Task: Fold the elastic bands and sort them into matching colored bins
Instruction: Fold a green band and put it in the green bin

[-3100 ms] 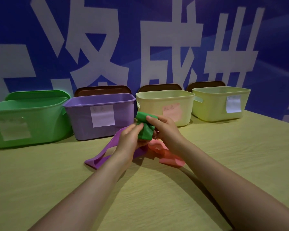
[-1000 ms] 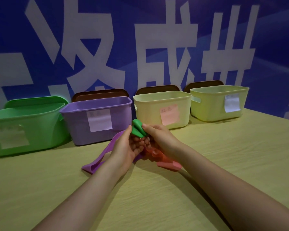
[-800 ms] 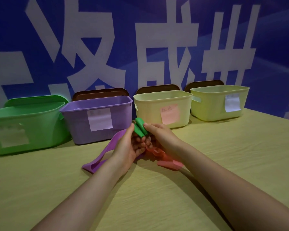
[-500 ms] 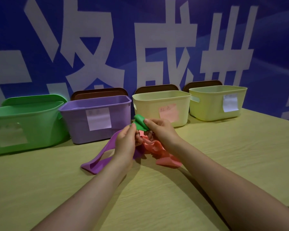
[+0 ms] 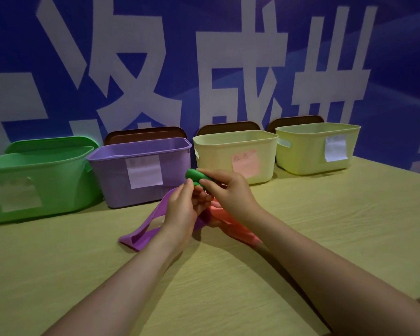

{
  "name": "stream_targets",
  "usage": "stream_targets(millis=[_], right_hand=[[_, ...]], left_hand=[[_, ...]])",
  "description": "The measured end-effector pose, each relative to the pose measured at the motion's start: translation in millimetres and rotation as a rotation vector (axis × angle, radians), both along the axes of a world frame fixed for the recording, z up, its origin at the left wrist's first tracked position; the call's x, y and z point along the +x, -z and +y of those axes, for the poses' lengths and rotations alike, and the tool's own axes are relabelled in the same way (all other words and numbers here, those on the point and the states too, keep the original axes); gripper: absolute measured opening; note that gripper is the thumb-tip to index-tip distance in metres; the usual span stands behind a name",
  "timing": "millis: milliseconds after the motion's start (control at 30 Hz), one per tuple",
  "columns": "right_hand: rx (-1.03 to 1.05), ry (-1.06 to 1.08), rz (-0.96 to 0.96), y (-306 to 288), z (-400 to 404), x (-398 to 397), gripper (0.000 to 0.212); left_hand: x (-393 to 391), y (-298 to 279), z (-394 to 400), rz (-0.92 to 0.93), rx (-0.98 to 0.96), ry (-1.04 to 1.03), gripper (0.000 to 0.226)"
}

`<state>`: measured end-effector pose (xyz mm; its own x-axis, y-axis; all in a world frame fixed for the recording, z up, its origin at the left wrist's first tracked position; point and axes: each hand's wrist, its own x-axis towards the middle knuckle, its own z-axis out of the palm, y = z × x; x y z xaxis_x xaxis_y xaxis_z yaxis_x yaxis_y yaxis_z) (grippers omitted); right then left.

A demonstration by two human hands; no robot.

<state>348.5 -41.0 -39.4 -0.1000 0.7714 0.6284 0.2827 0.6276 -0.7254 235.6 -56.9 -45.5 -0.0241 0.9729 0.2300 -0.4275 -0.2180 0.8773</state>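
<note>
A green elastic band [image 5: 195, 176], folded into a small tight bundle, is held above the table between both hands. My left hand [image 5: 183, 209] pinches its lower end and my right hand [image 5: 224, 190] pinches its upper side with thumb and fingers. Under my hands a purple band [image 5: 144, 230] lies as a loose loop on the table, and a red band [image 5: 238, 229] lies crumpled to its right. Along the back stand a green bin [image 5: 37, 180], a purple bin [image 5: 141, 166], a cream bin with a pink label [image 5: 235, 154] and a yellow-green bin [image 5: 318, 146].
The bins line the far edge of a pale wooden table [image 5: 349, 226], against a blue wall with large white characters. Brown lids [image 5: 146, 133] lean behind three bins and a green lid behind the green bin. Each bin carries a paper label.
The green band has gone from a loose hanging fold to a small tight bundle between both hands. My hands stayed over the purple and red bands, rising slightly.
</note>
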Motion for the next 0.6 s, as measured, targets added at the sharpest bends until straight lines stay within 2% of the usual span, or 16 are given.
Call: stream_targets(millis=[133, 333, 467, 600], right_hand=[[-0.034, -0.053, -0.035, 1.2, -0.5, 3.1, 0.031], [-0.092, -0.133, -0.118, 2.7, -1.5, 3.7, 0.033], [-0.214, -0.154, 0.053, 1.0, 0.7, 2.2, 0.033], [-0.307, -0.131, 0.195, -6.5, -1.3, 1.1, 0.026]], left_hand=[[-1.0, -3.2, -6.2, -0.08, -0.098, 0.051, 0.043], [-5.6, -7.1, -5.9, -0.006, -0.2, 0.05, 0.044], [-3.6, -7.8, -3.0, -0.038, -0.19, 0.065, 0.033], [0.9, -5.2, 0.2, 0.007, -0.099, 0.074, 0.03]])
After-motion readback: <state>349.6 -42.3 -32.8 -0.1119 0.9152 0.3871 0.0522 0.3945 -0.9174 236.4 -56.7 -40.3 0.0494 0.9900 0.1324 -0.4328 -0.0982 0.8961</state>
